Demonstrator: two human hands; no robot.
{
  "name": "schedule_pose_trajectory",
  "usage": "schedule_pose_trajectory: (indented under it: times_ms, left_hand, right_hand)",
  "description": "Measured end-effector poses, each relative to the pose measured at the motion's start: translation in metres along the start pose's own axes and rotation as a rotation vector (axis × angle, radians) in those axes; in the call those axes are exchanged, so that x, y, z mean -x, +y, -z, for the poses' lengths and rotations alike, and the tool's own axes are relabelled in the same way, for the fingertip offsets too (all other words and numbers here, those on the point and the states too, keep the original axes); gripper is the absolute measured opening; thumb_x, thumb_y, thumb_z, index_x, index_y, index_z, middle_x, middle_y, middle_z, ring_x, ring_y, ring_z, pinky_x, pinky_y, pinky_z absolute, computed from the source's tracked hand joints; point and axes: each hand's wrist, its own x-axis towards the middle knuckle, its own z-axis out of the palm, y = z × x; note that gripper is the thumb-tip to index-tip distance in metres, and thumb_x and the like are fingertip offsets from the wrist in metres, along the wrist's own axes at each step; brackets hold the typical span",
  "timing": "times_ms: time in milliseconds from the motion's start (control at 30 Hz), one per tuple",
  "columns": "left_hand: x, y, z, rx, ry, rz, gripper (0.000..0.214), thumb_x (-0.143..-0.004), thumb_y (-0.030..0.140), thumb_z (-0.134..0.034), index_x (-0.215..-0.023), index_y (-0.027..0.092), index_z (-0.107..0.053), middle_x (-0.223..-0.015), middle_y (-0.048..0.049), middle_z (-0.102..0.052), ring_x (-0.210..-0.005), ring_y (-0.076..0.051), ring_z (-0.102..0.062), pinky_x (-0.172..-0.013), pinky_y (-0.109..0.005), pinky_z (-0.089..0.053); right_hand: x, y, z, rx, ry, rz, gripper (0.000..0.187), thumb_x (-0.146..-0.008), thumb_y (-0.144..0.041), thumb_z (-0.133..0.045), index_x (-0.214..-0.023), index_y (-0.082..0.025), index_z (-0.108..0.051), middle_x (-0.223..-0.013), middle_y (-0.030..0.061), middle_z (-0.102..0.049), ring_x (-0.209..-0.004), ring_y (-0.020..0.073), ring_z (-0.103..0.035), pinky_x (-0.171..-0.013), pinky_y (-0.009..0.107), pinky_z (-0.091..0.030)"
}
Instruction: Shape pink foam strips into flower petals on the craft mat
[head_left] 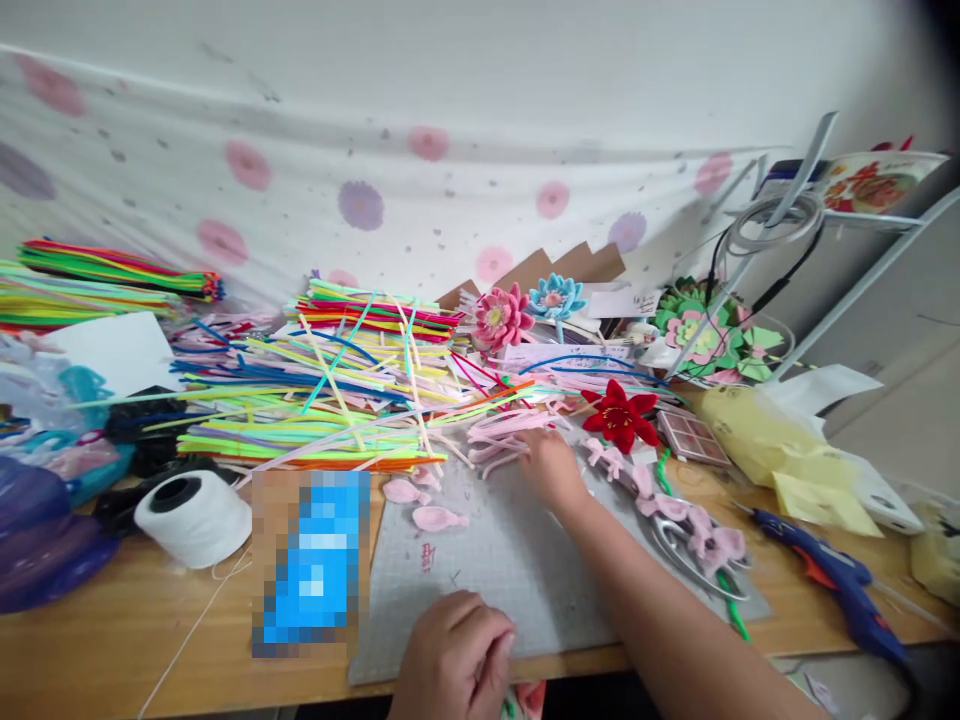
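The pink stems (491,425) lie in a loose bundle at the back of the grey mat (540,600) on the table (202,660), in front of the heaped coloured stems (300,440) and to the left of the red flower (621,415). They look light, fuzzy and bendable, probably with a thin wire core, so they should flex easily, hold a bend and hardly slip; the nap would likely flatten under a hard squeeze. A light pinch on one stem near its near end, apart from its neighbours, seems the best hold, since the fibres could catch and drag others along. The right hand (555,470) is at the near right end of the bundle, back upward, fingers pointing into it; whether they are closed on a stem I cannot tell. Its forearm slants in from the lower right over the mat. The left hand (454,655) is well apart from it, at the mat's near edge, knuckles up and fingers curled under; I cannot tell whether it grips anything.
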Motion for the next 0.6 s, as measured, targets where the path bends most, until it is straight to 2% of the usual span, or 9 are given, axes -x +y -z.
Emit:
schedule_pose_trajectory:
  times_ms: [100, 167, 267, 300, 367, 433, 467, 533, 600]
  left_hand:
    - [-0.005, 0.006, 0.006, 0.027, -0.058, 0.129, 0.02, -0.083, 0.017, -0.045, -0.067, 0.019, -0.058, -0.055, -0.0009, -0.054, -0.052, -0.012, -0.052, -0.048, -0.021, -0.037]
    - [-0.014, 0.011, 0.014, 0.047, -0.108, 0.297, 0.022, -0.085, 0.021, -0.045, -0.069, 0.018, -0.06, -0.058, -0.0013, -0.058, -0.055, -0.013, -0.054, -0.051, -0.022, -0.04]
    - [-0.043, 0.014, 0.022, 0.124, -0.105, 0.559, 0.018, -0.084, 0.028, -0.048, -0.083, 0.018, -0.064, -0.067, -0.0017, -0.063, -0.06, -0.014, -0.057, -0.054, -0.023, -0.043]
    - [-0.056, 0.012, 0.022, 0.168, -0.095, 0.607, 0.019, -0.083, 0.03, -0.049, -0.087, 0.018, -0.064, -0.066, -0.0011, -0.063, -0.058, -0.014, -0.057, -0.052, -0.023, -0.042]
    - [-0.085, 0.002, 0.017, 0.261, -0.014, 0.691, 0.022, -0.081, 0.033, -0.052, -0.086, 0.017, -0.065, -0.063, -0.0002, -0.061, -0.055, -0.014, -0.055, -0.052, -0.023, -0.042]
    - [-0.11, -0.012, 0.008, 0.37, 0.161, 0.745, 0.027, -0.075, 0.038, -0.057, -0.088, 0.016, -0.065, -0.064, -0.0003, -0.062, -0.051, -0.013, -0.053, -0.048, -0.023, -0.04]
    - [-0.121, -0.019, 0.003, 0.382, 0.204, 0.743, 0.028, -0.074, 0.04, -0.058, -0.085, 0.015, -0.065, -0.064, -0.0001, -0.062, -0.051, -0.012, -0.052, -0.048, -0.022, -0.039]
    - [-0.133, -0.033, -0.006, 0.392, 0.264, 0.739, 0.029, -0.074, 0.044, -0.056, -0.07, 0.015, -0.062, -0.056, 0.0018, -0.057, -0.049, -0.012, -0.049, -0.047, -0.022, -0.037]
    - [-0.136, -0.042, -0.01, 0.408, 0.312, 0.732, 0.029, -0.075, 0.044, -0.054, -0.065, 0.017, -0.057, -0.054, 0.0035, -0.053, -0.049, -0.011, -0.047, -0.048, -0.022, -0.036]
  right_hand:
    - [-0.007, 0.017, -0.001, -0.069, 0.007, -0.02, 0.025, -0.071, -0.005, -0.052, -0.087, -0.015, -0.068, -0.091, 0.0127, -0.068, -0.096, 0.0274, -0.056, -0.083, 0.037, -0.042]
    - [-0.006, 0.019, -0.003, -0.163, 0.027, -0.034, 0.019, -0.071, -0.007, -0.053, -0.076, -0.017, -0.068, -0.085, 0.0111, -0.068, -0.094, 0.0263, -0.057, -0.081, 0.036, -0.042]
    - [-0.002, 0.015, -0.004, -0.36, 0.057, -0.066, 0.017, -0.076, -0.016, -0.052, -0.078, -0.018, -0.068, -0.083, 0.0085, -0.068, -0.085, 0.022, -0.059, -0.076, 0.032, -0.043]
    - [0.0, 0.013, -0.003, -0.439, 0.05, -0.073, 0.017, -0.078, -0.02, -0.051, -0.08, -0.017, -0.068, -0.08, 0.0074, -0.068, -0.078, 0.0199, -0.06, -0.071, 0.03, -0.045]
    - [0.002, 0.008, -0.002, -0.602, 0.0, -0.068, 0.021, -0.08, -0.028, -0.05, -0.082, -0.015, -0.067, -0.07, 0.0046, -0.067, -0.063, 0.0159, -0.059, -0.06, 0.026, -0.045]
    - [0.005, 0.004, -0.002, -0.753, -0.062, -0.043, 0.026, -0.08, -0.035, -0.051, -0.079, -0.014, -0.067, -0.06, 0.0018, -0.064, -0.052, 0.013, -0.055, -0.052, 0.024, -0.044]
    - [0.007, 0.002, -0.002, -0.818, -0.086, -0.027, 0.027, -0.08, -0.037, -0.052, -0.078, -0.015, -0.068, -0.057, 0.0007, -0.063, -0.048, 0.0119, -0.052, -0.049, 0.023, -0.043]
    - [0.01, 0.0, -0.002, -0.928, -0.11, -0.003, 0.025, -0.077, -0.038, -0.056, -0.076, -0.016, -0.069, -0.053, -0.001, -0.06, -0.044, 0.0098, -0.048, -0.046, 0.022, -0.039]
    - [0.011, 0.0, -0.001, -1.034, -0.124, 0.008, 0.021, -0.072, -0.036, -0.062, -0.075, -0.017, -0.069, -0.054, -0.0018, -0.061, -0.043, 0.0086, -0.045, -0.045, 0.021, -0.037]
